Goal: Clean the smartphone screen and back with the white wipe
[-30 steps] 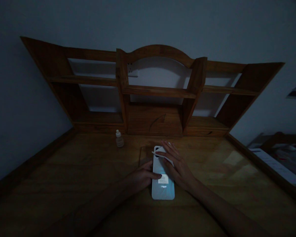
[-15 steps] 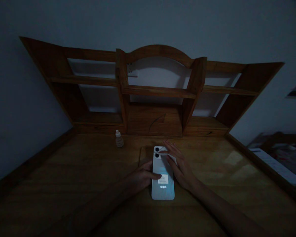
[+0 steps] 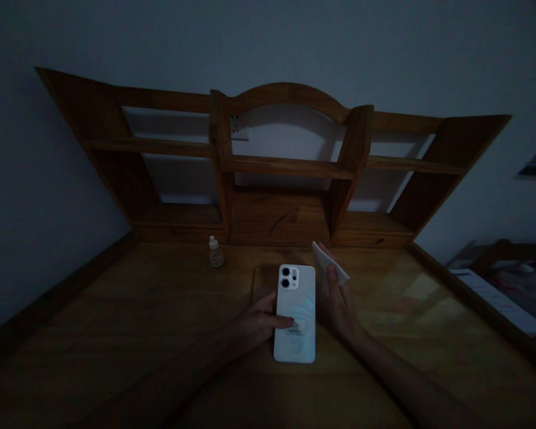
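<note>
A pale, shiny smartphone (image 3: 297,298) is held back side up over the desk, its camera block at the far left corner and a small label on its lower half. My left hand (image 3: 263,322) grips its left edge, thumb lying across the back by the label and the other fingers partly hidden beneath. Just right of the phone, apart from it, my right hand (image 3: 342,304) is turned with its thumb up. Between thumb and fingers it pinches a thin, folded white tissue (image 3: 328,268); whether it is paper or cloth I cannot tell.
A small bottle with a white cap (image 3: 215,253) stands on the wooden desk (image 3: 161,310), left of the phone. A dark flat rectangle (image 3: 262,279) lies partly under the phone. Wooden shelving (image 3: 281,167) runs along the back against the wall. The room is dim.
My right hand has lifted off the phone's camera end and moved right, turning so the white tissue shows. The left hand and phone have stayed nearly still.
</note>
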A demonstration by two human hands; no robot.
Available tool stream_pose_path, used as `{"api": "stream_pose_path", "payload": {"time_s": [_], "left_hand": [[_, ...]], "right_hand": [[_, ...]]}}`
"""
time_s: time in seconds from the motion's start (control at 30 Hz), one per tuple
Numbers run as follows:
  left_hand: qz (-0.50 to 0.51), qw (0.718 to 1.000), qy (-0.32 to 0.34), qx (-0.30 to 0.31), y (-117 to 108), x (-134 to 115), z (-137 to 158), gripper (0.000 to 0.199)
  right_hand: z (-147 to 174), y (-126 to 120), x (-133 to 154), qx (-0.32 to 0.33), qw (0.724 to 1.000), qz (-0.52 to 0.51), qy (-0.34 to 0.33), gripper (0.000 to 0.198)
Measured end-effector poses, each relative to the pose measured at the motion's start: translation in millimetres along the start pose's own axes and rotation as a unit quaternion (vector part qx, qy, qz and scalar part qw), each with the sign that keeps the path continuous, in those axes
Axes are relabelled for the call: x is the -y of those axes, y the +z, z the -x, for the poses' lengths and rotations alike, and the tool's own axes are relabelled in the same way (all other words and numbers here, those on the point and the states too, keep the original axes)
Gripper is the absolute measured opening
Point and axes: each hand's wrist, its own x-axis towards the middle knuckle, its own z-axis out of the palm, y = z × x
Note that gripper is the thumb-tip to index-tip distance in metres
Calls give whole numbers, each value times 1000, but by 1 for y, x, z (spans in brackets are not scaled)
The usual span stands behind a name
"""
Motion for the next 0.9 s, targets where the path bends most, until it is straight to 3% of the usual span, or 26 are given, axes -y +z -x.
{"api": "stream_pose_path", "payload": {"time_s": [0.1, 0.47, 0.9], "left_hand": [[2, 1000, 2, 2, 1, -1, 0, 59], [-21, 999, 27, 19, -2, 4, -1, 55], [-38, 999, 25, -23, -1, 5, -2, 55]], "right_hand": [[-3, 2, 8, -28, 996, -68, 56, 45], [-3, 3, 13, 16, 996, -70, 59, 44], [-5, 2, 16, 51, 993, -90, 63, 43]]}}
